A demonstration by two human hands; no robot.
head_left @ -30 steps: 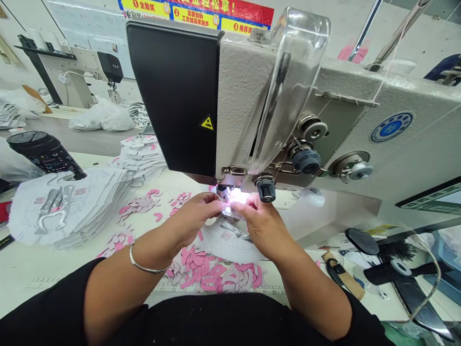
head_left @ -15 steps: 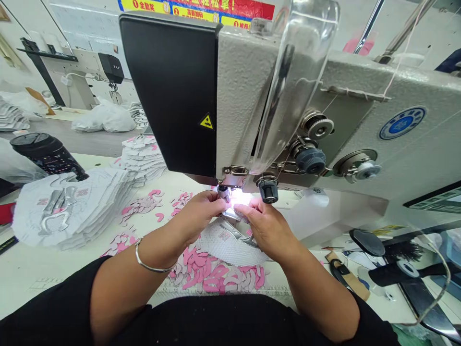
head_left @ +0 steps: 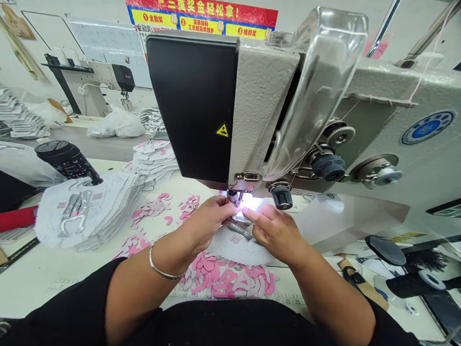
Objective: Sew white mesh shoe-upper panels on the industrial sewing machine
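A white mesh shoe upper [head_left: 225, 246] with silver trim and a small pink mark lies under the lit needle area of a sewing machine [head_left: 268, 91]. My left hand [head_left: 209, 221] pinches its edge, thumb and fingertips close to the presser foot [head_left: 234, 197]. From the other side, my right hand [head_left: 279, 233] grips the same piece, thumb near the needle and fingers curled over the fabric. Glare and my fingers hide the exact stitching point. Below the upper lie many pink and pale curved scraps [head_left: 228, 276].
A stack of white shoe uppers [head_left: 90, 211] stands at left, with another stack [head_left: 153, 161] behind it. Nearby are a black tumbler [head_left: 68, 158] and a red object [head_left: 18, 218]. At right lie a black thread cone [head_left: 410, 284] and a brush [head_left: 427, 259]. Another sewing machine [head_left: 93, 81] stands at the back.
The whole view has shifted, so the machine and table appear farther right and slightly lower. Both hands stay at the needle on the upper, which has turned slightly; my right-hand fingers have shifted over it.
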